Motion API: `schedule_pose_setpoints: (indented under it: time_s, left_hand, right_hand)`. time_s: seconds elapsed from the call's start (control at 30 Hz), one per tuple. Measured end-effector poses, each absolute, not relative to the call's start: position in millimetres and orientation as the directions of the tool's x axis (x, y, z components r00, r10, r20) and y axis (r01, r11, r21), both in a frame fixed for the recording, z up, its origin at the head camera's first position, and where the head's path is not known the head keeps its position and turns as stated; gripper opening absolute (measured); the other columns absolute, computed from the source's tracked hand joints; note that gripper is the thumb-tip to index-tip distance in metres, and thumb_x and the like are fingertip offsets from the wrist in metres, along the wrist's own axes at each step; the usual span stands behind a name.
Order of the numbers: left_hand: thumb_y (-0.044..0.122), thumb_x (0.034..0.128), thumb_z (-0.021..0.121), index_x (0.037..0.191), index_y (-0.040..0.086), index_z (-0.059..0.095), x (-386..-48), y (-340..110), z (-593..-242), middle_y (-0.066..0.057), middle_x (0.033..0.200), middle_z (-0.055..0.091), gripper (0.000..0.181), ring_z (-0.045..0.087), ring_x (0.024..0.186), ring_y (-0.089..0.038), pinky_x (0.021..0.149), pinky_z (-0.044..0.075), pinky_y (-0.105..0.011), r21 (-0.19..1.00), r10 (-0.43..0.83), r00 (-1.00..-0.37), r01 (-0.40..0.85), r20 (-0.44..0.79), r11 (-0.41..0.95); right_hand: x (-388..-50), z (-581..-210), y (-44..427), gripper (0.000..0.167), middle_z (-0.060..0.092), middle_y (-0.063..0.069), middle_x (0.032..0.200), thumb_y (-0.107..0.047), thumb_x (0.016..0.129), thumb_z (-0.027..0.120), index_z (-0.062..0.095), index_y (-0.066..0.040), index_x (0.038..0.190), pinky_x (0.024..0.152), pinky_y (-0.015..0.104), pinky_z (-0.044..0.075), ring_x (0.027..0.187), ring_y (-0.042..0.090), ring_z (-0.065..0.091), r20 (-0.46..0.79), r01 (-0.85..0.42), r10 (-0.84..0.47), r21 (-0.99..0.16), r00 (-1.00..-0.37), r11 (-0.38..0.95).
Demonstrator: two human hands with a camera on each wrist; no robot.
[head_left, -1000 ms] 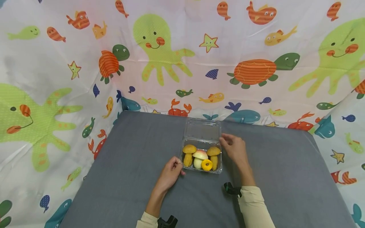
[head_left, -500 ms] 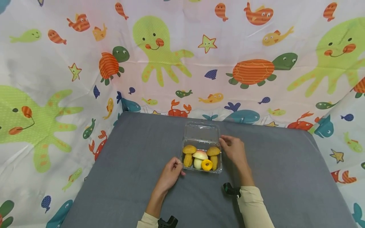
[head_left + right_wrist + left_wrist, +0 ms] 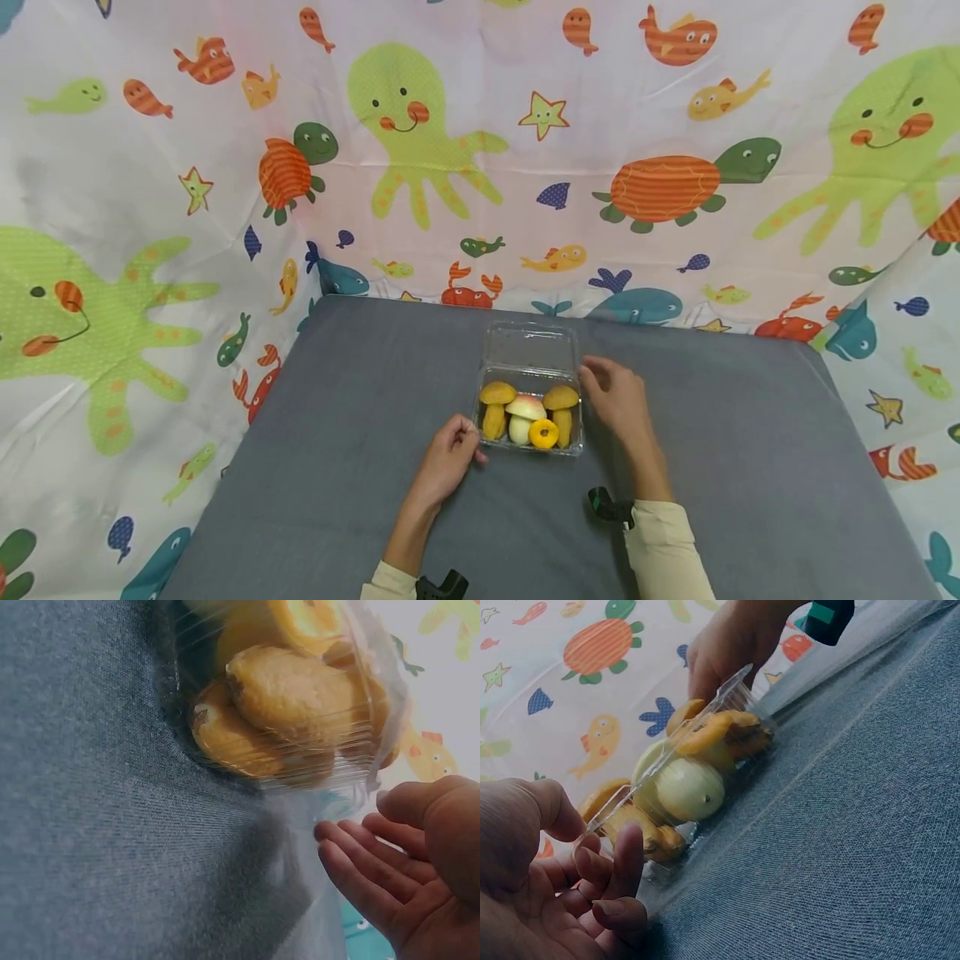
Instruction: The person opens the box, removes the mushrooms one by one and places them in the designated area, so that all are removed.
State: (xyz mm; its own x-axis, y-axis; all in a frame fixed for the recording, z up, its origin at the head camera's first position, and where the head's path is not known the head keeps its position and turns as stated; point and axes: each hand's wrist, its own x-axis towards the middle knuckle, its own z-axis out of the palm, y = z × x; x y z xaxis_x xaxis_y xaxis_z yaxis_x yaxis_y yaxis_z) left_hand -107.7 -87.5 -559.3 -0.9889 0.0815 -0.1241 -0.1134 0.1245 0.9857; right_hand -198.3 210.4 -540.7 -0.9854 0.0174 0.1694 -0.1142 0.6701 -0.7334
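Spanning the clear container [image 3: 531, 381] on a slant, the left hand [image 3: 447, 458] meets its near left corner while the right hand [image 3: 618, 396] is just beside the far right end, level with the hinge. The container sits between them on the gray surface [image 3: 375, 433], its base longer left to right than near to far, with the open lid [image 3: 532, 348] folded toward the far side. So the right hand is the nearer one to the lid, which lies left and far of its fingers. The left fingers pinch the rim; the right fingers are loosely bent, with nothing visible between them, though I cannot tell whether their tips touch the plastic. Two brown mushrooms flank a pale mushroom [image 3: 527, 414] and a yellow ring [image 3: 543, 433] inside.
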Motion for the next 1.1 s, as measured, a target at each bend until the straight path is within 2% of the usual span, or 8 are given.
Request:
schedule_pose_setpoints:
  time_s: [0.13,0.23,0.5,0.67,0.87,1.1]
  left_hand:
    - [0.010,0.1048,0.054,0.096,0.004,0.058,-107.0,-86.8,-558.6,-0.014,0.077,0.060,0.011,0.075,0.081,-0.030,0.070,0.049,-0.029,0.984,0.077,-0.988,-0.123,-0.133,0.126]
    - [0.010,0.1046,0.055,0.097,0.003,0.059,-105.5,-86.2,-558.6,-0.015,0.078,0.061,0.011,0.075,0.081,-0.030,0.071,0.049,-0.028,0.985,0.080,-0.988,-0.118,-0.128,0.123]
    - [0.013,0.1063,0.055,0.099,0.005,0.059,-103.5,-87.8,-558.1,-0.020,0.083,0.063,0.011,0.074,0.082,-0.032,0.064,0.047,-0.026,0.981,0.078,-0.984,-0.149,-0.159,0.123]
    - [0.013,0.1060,0.055,0.100,0.005,0.059,-106.0,-87.0,-555.8,-0.021,0.083,0.064,0.011,0.074,0.083,-0.035,0.062,0.046,-0.026,0.984,0.076,-0.986,-0.141,-0.149,0.109]
    - [0.010,0.1048,0.055,0.098,0.005,0.059,-106.8,-86.6,-554.2,-0.022,0.081,0.062,0.010,0.074,0.081,-0.033,0.063,0.045,-0.025,0.985,0.073,-0.987,-0.132,-0.140,0.112]
    - [0.011,0.1054,0.054,0.097,0.006,0.059,-106.2,-86.3,-557.8,-0.013,0.077,0.061,0.011,0.074,0.080,-0.026,0.062,0.045,-0.024,0.984,0.077,-0.986,-0.137,-0.146,0.113]
  right_hand:
    - [-189.3,-534.8,211.3,0.034,0.072,0.019,0.127,-0.023,0.108,0.063,0.069,-0.002,0.134,0.093,0.052,0.058,0.112,0.036,0.072,0.240,-0.163,0.023,-0.725,-0.970,0.669]
    - [-180.8,-529.8,213.3,0.031,0.072,0.015,0.125,-0.020,0.106,0.066,0.070,-0.004,0.132,0.092,0.051,0.059,0.109,0.033,0.073,0.292,-0.213,0.009,-0.717,-0.956,0.664]
    - [-163.3,-518.9,222.1,0.038,0.072,0.013,0.126,-0.007,0.095,0.079,0.070,-0.004,0.132,0.096,0.053,0.056,0.111,0.032,0.071,0.409,-0.441,-0.221,-0.588,-0.886,0.678]
    - [-157.2,-514.2,225.6,0.046,0.071,0.013,0.130,-0.004,0.090,0.083,0.069,-0.004,0.135,0.099,0.054,0.053,0.119,0.034,0.068,0.423,-0.502,-0.296,-0.545,-0.856,0.672]
    - [-150.4,-509.6,224.1,0.052,0.070,0.013,0.133,-0.010,0.088,0.086,0.069,-0.007,0.137,0.098,0.055,0.055,0.120,0.035,0.069,0.413,-0.534,-0.353,-0.512,-0.840,0.673]
    - [-147.8,-509.3,218.1,0.054,0.067,0.013,0.140,-0.009,0.090,0.085,0.067,-0.006,0.140,0.100,0.056,0.053,0.124,0.036,0.067,0.371,-0.548,-0.407,-0.491,-0.835,0.677]
